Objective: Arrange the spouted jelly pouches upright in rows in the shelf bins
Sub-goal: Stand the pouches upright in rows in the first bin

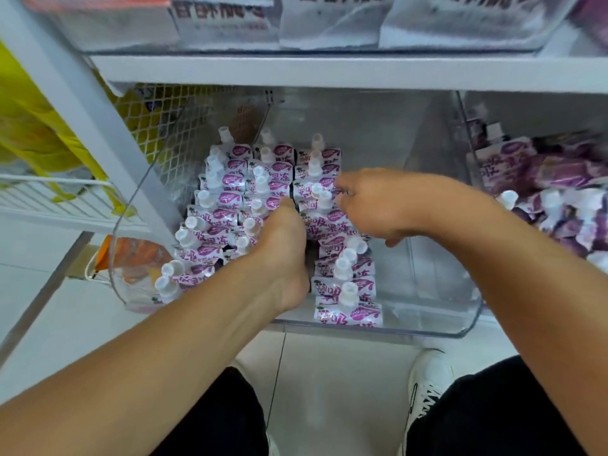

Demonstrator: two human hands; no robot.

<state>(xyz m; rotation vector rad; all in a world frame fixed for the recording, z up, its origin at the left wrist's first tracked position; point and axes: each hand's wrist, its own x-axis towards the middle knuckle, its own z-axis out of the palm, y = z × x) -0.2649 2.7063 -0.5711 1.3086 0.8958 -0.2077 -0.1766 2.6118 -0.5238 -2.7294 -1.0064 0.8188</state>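
White and purple jelly pouches [227, 195] with white spouts stand upright in three rows inside a clear plastic shelf bin [427, 329]. My left hand [283, 245] reaches down between the middle and right rows, fingers buried among the pouches. My right hand [378, 202] rests on the right row, its fingertips pinching the top of a pouch [324, 192] there. The bin's right part holds no pouches. A second clear bin [467, 149] on the right holds a loose heap of the same pouches [559, 199] lying flat.
A white shelf board [329, 72] runs just above the bins, with silver snack bags [329, 21] on it. A white slanted upright [82, 103] and a wire rack [49, 195] stand at the left. My knees and a white shoe [427, 383] are below on the tiled floor.
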